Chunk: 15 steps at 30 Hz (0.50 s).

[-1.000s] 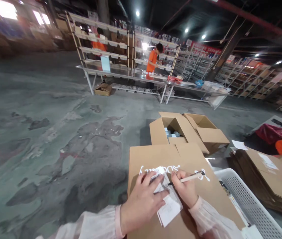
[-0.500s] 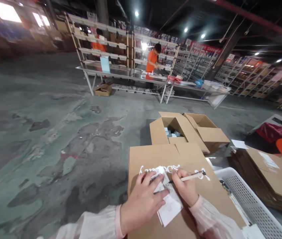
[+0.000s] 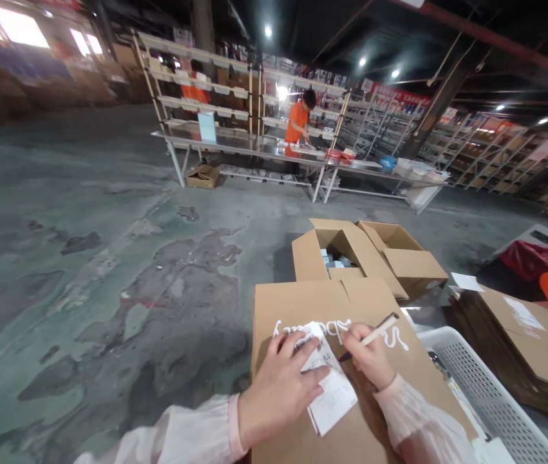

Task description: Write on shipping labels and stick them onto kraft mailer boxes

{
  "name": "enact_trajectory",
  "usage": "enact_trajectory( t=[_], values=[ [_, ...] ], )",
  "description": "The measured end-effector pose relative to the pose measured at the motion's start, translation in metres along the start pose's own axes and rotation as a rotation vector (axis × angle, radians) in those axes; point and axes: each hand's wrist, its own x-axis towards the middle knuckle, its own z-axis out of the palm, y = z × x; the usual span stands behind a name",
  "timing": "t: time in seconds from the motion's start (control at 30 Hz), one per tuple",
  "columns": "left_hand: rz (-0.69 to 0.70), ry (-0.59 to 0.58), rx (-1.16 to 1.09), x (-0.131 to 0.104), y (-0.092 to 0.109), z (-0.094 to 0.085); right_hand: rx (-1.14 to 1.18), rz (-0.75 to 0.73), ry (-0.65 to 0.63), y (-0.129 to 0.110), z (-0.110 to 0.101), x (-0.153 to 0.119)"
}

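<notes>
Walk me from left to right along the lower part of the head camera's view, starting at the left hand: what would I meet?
Left hand → paper → right hand → white basket → cardboard stack.

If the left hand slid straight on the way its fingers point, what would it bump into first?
Probably the pen or the right hand holding it, beyond the left hand on the paper slip; depth leaves unclear which comes first.
</notes>
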Motion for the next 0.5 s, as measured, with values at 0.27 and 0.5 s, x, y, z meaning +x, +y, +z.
enact_trajectory(
  t=[0.27, 0.5],
  values=[
    [0.227, -0.144, -0.099, -0.025, 0.002, -0.03, 0.477, 0.142, 0.043, -0.002, -0.011, 0.005],
    [0.144, 0.017, -0.092, -0.028, 0.004, -0.031, 0.484, 0.156, 0.028, -0.01, -0.008, 0.005]
  ],
)
